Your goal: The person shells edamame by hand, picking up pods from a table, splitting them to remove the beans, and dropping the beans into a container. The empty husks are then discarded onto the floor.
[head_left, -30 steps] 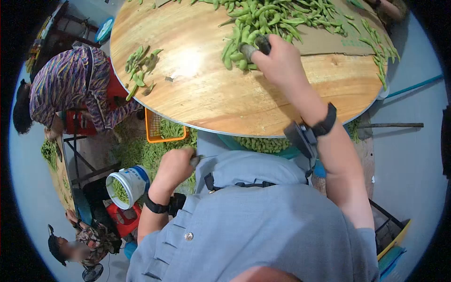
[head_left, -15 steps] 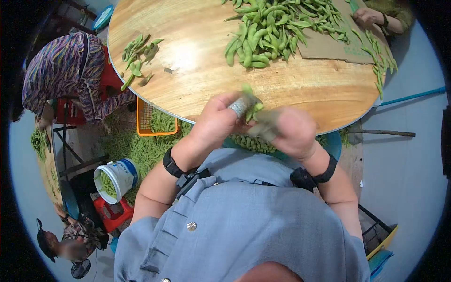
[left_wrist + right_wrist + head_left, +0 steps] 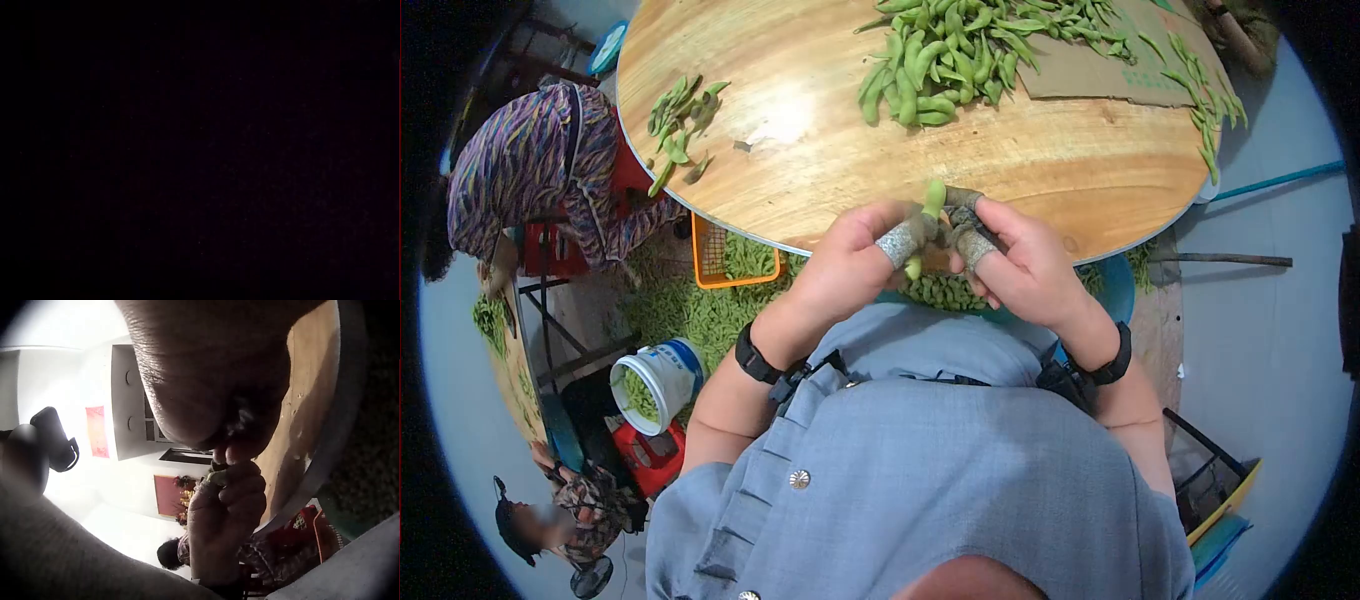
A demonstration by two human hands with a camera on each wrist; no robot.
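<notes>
Over the near edge of the round wooden table (image 3: 800, 190), my two hands meet in the head view. My left hand (image 3: 855, 255) pinches a green soybean pod (image 3: 935, 197) between thumb and fingers, one pod end pointing up. My right hand (image 3: 1025, 265) has its fingers curled against the same pod from the right, its thumb and forefinger in grey finger covers. A grey cover (image 3: 897, 243) also wraps my left thumb. In the right wrist view, a bit of green pod (image 3: 217, 477) shows between the hands. The left wrist view is black.
A pile of soybean pods (image 3: 935, 65) lies across the table, partly on cardboard (image 3: 1100, 80). A smaller bunch (image 3: 675, 120) is at the left. Below the table are a basin of pods (image 3: 945, 292), an orange basket (image 3: 718, 283) and a white bucket (image 3: 665, 350). Other people work at the left.
My right hand has come back from the pod pile to meet my left. My left hand has risen from beside my lap to the table edge and now holds a pod.
</notes>
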